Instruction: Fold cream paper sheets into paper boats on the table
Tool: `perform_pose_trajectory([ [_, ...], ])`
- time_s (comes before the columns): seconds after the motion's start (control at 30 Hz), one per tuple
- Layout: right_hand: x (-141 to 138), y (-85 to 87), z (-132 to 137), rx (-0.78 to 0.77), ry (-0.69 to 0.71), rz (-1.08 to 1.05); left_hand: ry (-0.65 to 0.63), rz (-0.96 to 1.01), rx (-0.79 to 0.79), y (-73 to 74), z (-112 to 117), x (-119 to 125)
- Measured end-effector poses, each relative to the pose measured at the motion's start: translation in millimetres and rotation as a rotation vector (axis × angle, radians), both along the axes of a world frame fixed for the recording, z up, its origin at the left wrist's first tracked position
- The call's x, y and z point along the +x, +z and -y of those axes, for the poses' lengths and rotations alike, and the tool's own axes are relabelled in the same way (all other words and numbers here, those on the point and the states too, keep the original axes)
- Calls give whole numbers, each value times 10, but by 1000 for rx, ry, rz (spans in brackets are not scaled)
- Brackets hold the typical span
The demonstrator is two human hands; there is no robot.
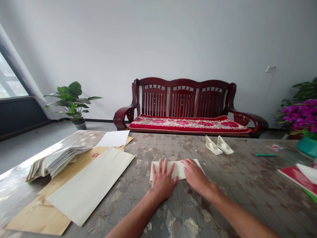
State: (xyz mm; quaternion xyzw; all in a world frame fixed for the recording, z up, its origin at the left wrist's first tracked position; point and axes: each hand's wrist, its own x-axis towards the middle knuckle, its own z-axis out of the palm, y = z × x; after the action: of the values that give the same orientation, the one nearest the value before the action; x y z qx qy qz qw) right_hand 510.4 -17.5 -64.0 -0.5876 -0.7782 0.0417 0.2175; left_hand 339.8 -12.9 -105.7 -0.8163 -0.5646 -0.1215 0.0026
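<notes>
A folded sheet of off-white paper [181,171] lies flat on the patterned table in front of me. My left hand [162,181] rests on its left part, palm down with the fingers spread. On the right part lies my right hand [195,175], its fingers bent together and touching the paper near its top edge; its fingertips are partly hidden, and I cannot tell whether they pinch the sheet. Beyond the right hand stand two folded paper boats [214,146], side by side.
To the left lie a large pale sheet [92,186], brown envelopes [42,216] and a stack of papers [59,162]. On the right are a green pen [266,155], a red booklet [297,178] and a teal flowerpot [307,147]. A wooden bench [184,99] stands behind the table.
</notes>
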Motion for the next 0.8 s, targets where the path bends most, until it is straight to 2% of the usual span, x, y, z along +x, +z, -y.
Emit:
perform_pose_trajectory([
  [0.07,-182,-147,-89,21,0,-240,2,-9,8,14,10,0],
  [0.13,-349,-306,-167,22,-5,-374,-2,-26,7,36,21,-3],
  [0.2,-460,-436,-209,9,-21,-398,-15,-51,-1,56,27,-15],
  [0.27,-496,-507,-205,-3,-23,-336,-35,-76,-2,59,23,-37],
  [0.37,-445,-492,-139,-37,-5,-144,-71,-98,22,22,-2,-97],
  [0.53,-285,-320,-23,-158,-25,138,-100,-107,50,-37,-44,-255],
  [0.67,-129,-234,21,-237,-24,237,-100,-115,31,35,-32,-355],
  [0.8,70,-262,34,-189,-51,255,-90,-148,3,129,-14,-431],
])
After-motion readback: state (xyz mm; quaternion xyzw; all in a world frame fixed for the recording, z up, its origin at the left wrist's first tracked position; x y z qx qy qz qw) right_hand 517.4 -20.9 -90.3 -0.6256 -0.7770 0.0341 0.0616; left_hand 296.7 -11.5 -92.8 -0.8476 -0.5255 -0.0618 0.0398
